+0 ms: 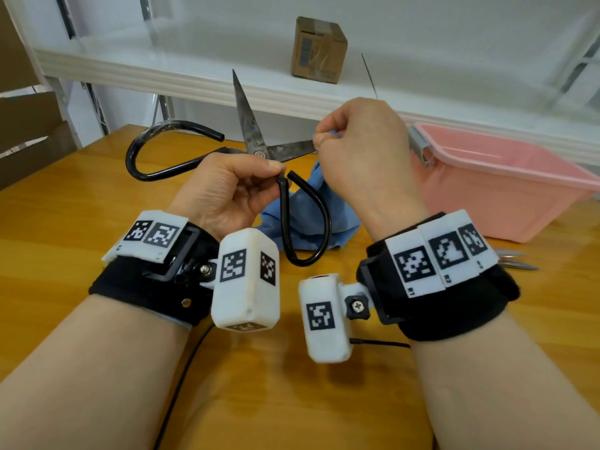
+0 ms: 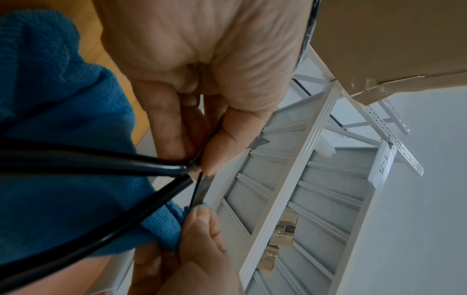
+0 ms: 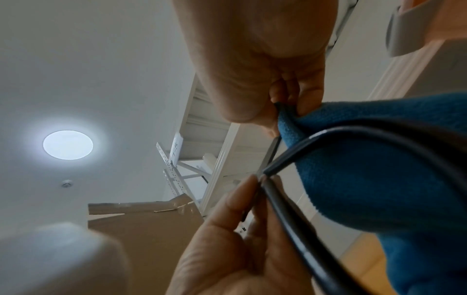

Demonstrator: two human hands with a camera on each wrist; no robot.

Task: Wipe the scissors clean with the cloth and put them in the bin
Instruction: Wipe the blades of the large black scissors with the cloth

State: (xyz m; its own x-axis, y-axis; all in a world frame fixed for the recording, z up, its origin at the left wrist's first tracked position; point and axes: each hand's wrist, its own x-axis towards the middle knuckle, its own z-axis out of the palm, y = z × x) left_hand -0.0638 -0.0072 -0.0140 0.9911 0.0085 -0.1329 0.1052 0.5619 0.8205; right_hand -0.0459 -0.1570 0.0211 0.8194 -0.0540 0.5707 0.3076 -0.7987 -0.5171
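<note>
- The scissors (image 1: 256, 138) are held up above the wooden counter (image 1: 81, 222), blades spread wide: one dull, stained blade points up and away, the other points toward the pink bin (image 1: 506, 190)
- Their black loop handles also stand apart, one arching out on the side away from the bin, the other hanging down toward the person, in front of the cloth
- The left hand (image 1: 224, 190) pinches the scissors just below the pivot, thumb and fingertips closed on the neck of the hanging handle
- The right hand (image 1: 360, 151) pinches a fold of the blue cloth (image 1: 305, 216) around the tip of the bin-side blade, fingers curled tight; the rest of the cloth trails down to the counter
- The bin sits on the counter beyond the right hand, just beside it, well apart from the scissors' pivot
- A small cardboard box (image 1: 319, 50) stands on the white shelf (image 1: 194, 60) behind the scissors
</note>
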